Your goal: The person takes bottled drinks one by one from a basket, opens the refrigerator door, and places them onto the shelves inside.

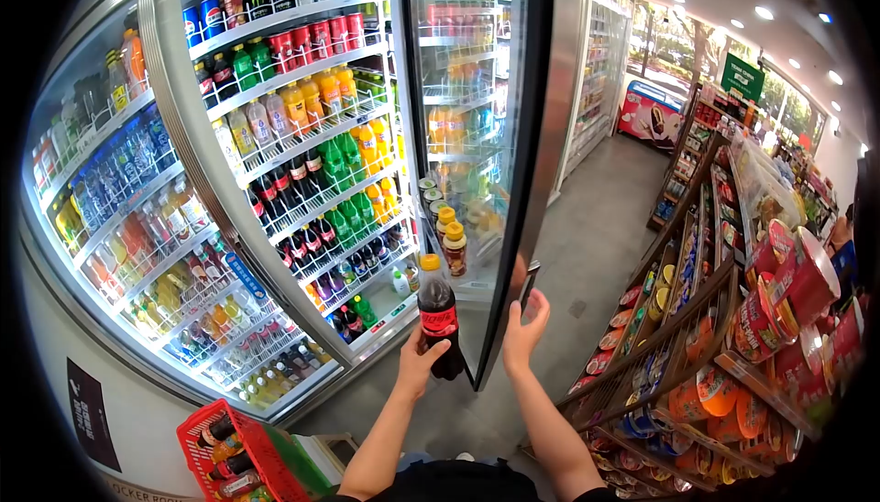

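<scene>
My left hand [420,358] is closed round the lower half of a dark cola bottle [437,305] with a red label and an orange-yellow cap. The bottle stands nearly upright in front of the opened fridge. My right hand [522,330] has its fingers apart and holds nothing. It is beside the edge of the open glass door [477,135], just below the door handle [532,275]; whether it touches the door I cannot tell. Inside the fridge [316,135], shelves carry rows of cans and bottles.
A red basket [194,442] with several bottles sits at the lower left. A second fridge [119,199] is on the left. On the right, a snack rack [678,355] holds cups and packets beside the aisle floor [582,227]. A chest freezer [653,115] stands far back.
</scene>
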The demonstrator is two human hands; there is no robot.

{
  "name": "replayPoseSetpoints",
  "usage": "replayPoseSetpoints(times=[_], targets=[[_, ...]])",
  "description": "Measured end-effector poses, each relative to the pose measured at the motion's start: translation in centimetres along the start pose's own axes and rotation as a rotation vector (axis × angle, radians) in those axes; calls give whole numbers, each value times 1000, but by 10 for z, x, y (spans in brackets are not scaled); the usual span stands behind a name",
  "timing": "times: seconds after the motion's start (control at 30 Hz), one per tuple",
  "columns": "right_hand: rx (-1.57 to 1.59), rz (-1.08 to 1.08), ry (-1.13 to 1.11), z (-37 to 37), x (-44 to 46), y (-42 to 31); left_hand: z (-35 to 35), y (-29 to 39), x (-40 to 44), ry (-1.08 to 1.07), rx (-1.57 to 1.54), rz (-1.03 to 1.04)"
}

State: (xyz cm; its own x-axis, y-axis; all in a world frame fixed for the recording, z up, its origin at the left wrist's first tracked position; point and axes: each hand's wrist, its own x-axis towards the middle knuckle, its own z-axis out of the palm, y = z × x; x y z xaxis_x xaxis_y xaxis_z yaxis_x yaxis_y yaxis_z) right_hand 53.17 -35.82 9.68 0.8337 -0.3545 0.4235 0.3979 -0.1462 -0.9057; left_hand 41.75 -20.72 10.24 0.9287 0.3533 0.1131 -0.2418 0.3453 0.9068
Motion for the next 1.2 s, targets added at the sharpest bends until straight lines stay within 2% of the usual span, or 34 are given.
replayPoseSetpoints(times=[0.03, 0.07, 0.1, 0.17, 0.27, 0.5, 0.57, 0.63, 0.73, 0.97, 1.2], targets=[[79, -21, -39, 3, -9, -3, 0, -1, -1, 17, 29, -24], [230, 55, -180, 11, -20, 7, -1, -2, -1, 41, 58, -48], [264, 101, -425, 15, -28, 4, -5, -5, -1, 60, 61, -42], [354, 215, -753, 35, -43, -4, -16, -13, 0, 131, 17, -67], [334, 291, -901, 63, -57, -1, -39, -10, 6, 197, 47, -54], [362, 196, -1097, 168, -68, 15, -125, -5, 50, 278, -31, -21], [386, 280, -1241, 201, -70, 11, -150, -4, 61, 365, -5, 30], [311, 221, -1323, 236, -66, 10, -174, 11, 73, 378, 9, 43], [376, 330, -1516, 285, -61, 8, -208, 28, 95, 390, 58, 38], [382, 400, -1677, 376, -51, 6, -264, 59, 145, 403, 111, 51], [489, 490, -1549, 437, -84, 16, -320, 67, 181, 451, 142, 38]])
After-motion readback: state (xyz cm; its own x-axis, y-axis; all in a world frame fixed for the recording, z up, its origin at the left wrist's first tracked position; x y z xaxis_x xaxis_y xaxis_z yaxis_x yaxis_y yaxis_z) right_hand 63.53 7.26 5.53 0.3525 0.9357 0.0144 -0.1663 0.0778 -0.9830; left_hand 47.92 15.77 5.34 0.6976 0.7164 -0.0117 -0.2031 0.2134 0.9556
